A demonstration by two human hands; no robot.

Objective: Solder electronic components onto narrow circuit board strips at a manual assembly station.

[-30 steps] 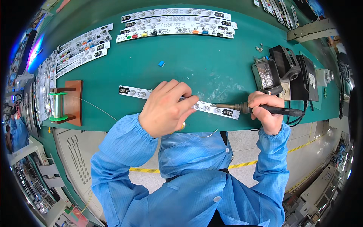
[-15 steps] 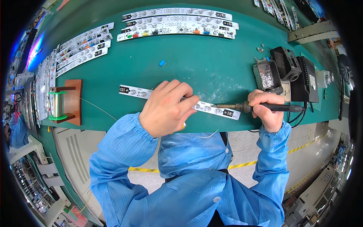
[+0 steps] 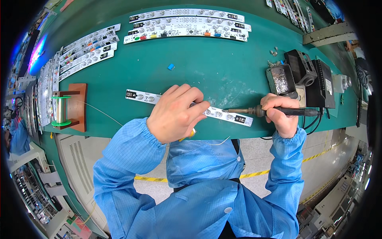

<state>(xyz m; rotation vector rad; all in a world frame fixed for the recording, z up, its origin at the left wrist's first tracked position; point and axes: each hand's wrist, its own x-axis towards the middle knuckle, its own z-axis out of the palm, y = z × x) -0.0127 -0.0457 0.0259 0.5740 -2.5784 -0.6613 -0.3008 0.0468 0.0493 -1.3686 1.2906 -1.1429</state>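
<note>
A narrow white circuit board [image 3: 143,96] lies aslant near the front edge of the green bench. My left hand [image 3: 179,111] is closed over its middle, fingers bent and pressed together, hiding that stretch of it. Below this palm a bit of a yellow object [image 3: 192,133] peeks out, too covered to name. Gripped in my right hand [image 3: 281,113] is a soldering iron [image 3: 242,111] with a black handle; its tip points left and sits at the board's right part, beside the round clear parts. Whether the tip touches the board I cannot tell.
A solder wire spool [image 3: 61,110] stands left on a brown holder, its wire trailing toward me. Several finished-looking boards [image 3: 187,20] lie at the back, more [image 3: 89,51] at left. A blue connector [image 3: 171,67] lies mid-bench. A metal tin [image 3: 281,79] and black soldering station [image 3: 324,83] stand right.
</note>
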